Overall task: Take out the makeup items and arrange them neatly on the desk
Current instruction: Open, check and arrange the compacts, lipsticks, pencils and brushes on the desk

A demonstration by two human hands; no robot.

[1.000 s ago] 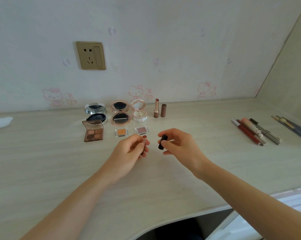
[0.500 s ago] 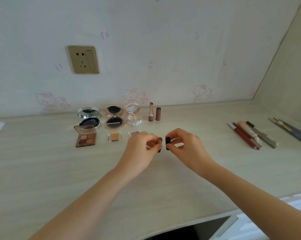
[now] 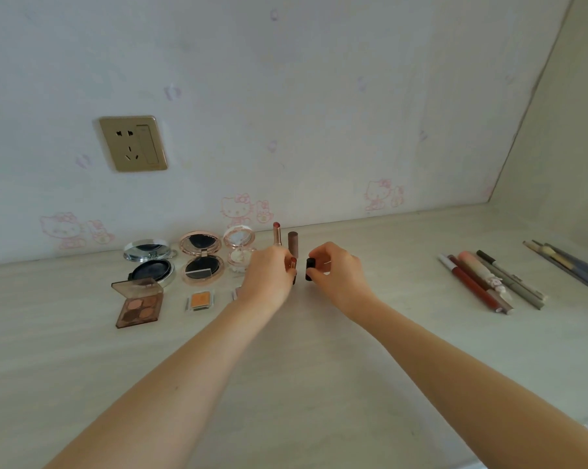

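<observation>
My left hand [image 3: 268,275] grips an uncapped red lipstick [image 3: 293,267], held upright just above the desk [image 3: 319,367]. My right hand [image 3: 336,269] pinches its black cap [image 3: 309,268] a short gap to the right. Right behind them an open pink lipstick [image 3: 277,233] and its brown cap [image 3: 292,241] stand near the wall. To the left lie three open compacts [image 3: 202,257], a brown eyeshadow palette [image 3: 138,304] and an orange single shadow [image 3: 200,300]; a second single shadow is mostly hidden by my left hand.
A group of pencils and liners [image 3: 488,282] lies at the right of the desk, with thin brushes [image 3: 570,265] further right by the side wall. A gold wall socket [image 3: 133,143] sits above the compacts. The desk's front edge runs along the lower right.
Both hands have moved away from me toward the wall, carrying the lipstick and cap up to the standing pink lipstick. The view has tilted up.
</observation>
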